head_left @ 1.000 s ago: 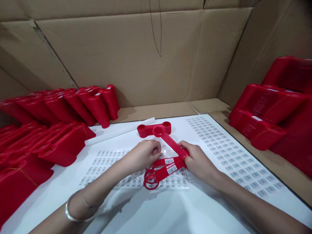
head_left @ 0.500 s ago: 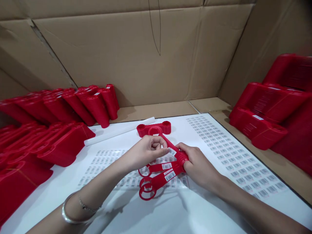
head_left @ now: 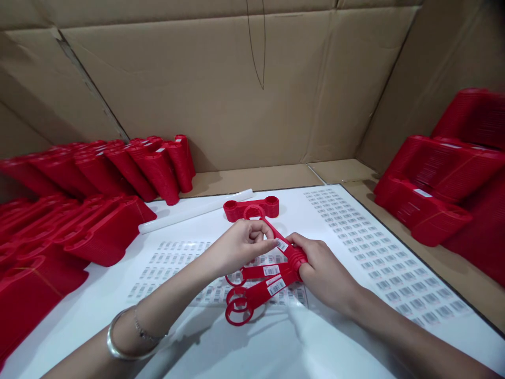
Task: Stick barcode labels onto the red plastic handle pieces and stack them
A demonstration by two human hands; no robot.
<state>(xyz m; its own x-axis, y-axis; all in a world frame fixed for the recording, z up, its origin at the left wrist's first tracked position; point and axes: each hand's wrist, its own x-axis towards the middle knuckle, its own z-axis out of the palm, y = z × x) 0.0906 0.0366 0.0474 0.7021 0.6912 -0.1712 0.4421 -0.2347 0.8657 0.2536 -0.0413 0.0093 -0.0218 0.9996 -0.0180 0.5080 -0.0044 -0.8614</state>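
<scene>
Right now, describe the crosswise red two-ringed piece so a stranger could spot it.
At the white sheet's far edge, beyond the left hand and right hand, a red piece lies crosswise, a ring at each end. Unlike the labelled pieces under the hands, it shows no barcode.

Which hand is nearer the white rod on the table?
Left. The left hand is in front of and right of the white rod, not touching it; the right hand lies farther right, gripping the red plastic pieces.
</scene>
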